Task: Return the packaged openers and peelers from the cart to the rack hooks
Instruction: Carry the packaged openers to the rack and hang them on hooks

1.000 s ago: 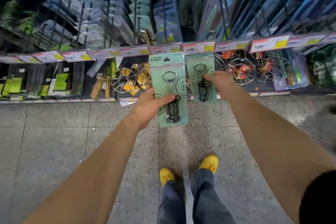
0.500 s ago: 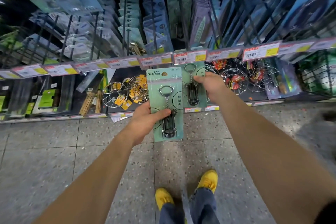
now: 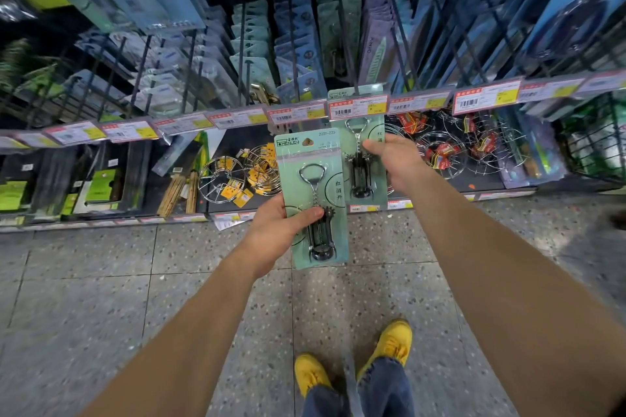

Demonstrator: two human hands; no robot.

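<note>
**Two carded wing-corkscrew openers held before the rack; the cart is out of view.** The left hand (image 3: 276, 232) holds the near opener card (image 3: 313, 179) upright over the floor (image 3: 101, 298). Its thumb lies across the front at the tool's wings, and its other fingers are hidden behind the card. The right hand (image 3: 394, 159) pinches the far opener card (image 3: 359, 159) at its right edge, thumb on the front, remaining fingers hidden behind. This card's top edge stands behind the price-label rail (image 3: 298, 113), close under a black rack hook (image 3: 346, 41); whether its hang hole is on the hook cannot be told.

Handling, as judged: each pack is a thin, stiff card under a clear blister. It is light overall but bottom-heavy from the metal tool, and smooth-faced. A grip low on the edge, beside the blister, should leave the hang hole free and steady the card.

Legible on the near card: "HENLEY", "2021-225", and the characters 红酒开 in a ring. The rail label over the far card shows a barcode and what seems to be "20.00"; finer print is unreadable.
</note>
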